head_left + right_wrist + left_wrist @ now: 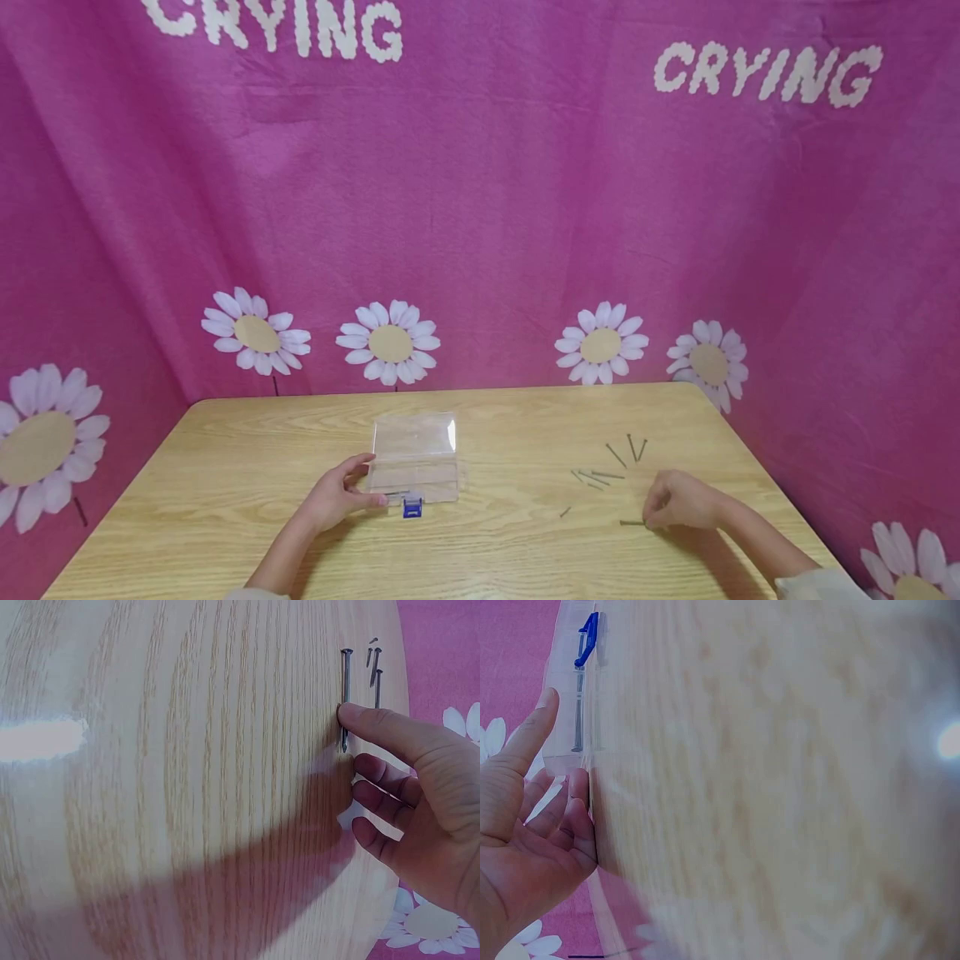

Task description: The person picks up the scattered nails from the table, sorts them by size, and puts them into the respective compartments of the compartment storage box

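A clear plastic box (431,471) stands with its lid (412,433) raised at the back and a blue latch (412,507) at the front. My left hand (337,496) holds its left end, thumb at the front corner, fingertips along the side. Inside the front compartments lie slim nails (578,712). My right hand (682,500) pinches a long nail (346,675) close to the tabletop; its flat head points left in the head view. The thumb presses on the shank near the pointed end, and the index finger is mostly hidden behind it.
Several loose nails (607,475) lie beyond my right hand, some longer than others. One short nail (566,512) rests apart, between box and right hand. The wooden table (510,550) ends at a pink curtain (487,208) with daisies.
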`<state>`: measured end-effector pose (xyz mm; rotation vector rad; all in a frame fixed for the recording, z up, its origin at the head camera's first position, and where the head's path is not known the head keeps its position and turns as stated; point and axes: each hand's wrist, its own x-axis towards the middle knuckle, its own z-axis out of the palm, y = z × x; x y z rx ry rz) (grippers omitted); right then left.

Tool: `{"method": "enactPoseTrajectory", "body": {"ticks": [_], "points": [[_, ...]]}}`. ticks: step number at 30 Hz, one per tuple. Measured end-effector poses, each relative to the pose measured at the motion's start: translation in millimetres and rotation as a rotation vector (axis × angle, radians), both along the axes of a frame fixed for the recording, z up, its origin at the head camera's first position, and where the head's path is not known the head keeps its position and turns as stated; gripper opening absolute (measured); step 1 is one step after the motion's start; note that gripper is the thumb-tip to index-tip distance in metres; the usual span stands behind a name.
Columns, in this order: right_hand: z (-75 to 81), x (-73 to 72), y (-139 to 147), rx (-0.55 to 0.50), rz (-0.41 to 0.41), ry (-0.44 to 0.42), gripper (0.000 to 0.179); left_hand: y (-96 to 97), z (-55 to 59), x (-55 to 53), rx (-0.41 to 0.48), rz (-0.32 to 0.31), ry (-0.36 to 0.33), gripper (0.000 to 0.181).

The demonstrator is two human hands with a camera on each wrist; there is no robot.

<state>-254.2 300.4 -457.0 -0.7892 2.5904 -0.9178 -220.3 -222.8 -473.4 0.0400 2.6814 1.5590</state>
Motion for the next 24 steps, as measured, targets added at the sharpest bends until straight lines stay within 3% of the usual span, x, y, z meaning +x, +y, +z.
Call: {"method": "enactPoseTrajectory", "body": {"ticks": [12,24], "points": [[-2.9,-0.3,-3.2,-0.016,-0.003,-0.014,0.008,1.3,1.0,-0.3,-0.055,0.001,-0.005,0.077],[0.7,0.4,-16.5,-0.020,-0.041,-0.012,0.011,1.8,1.7,0.1,-0.033,-0.004,-0.006,0.076]]}}
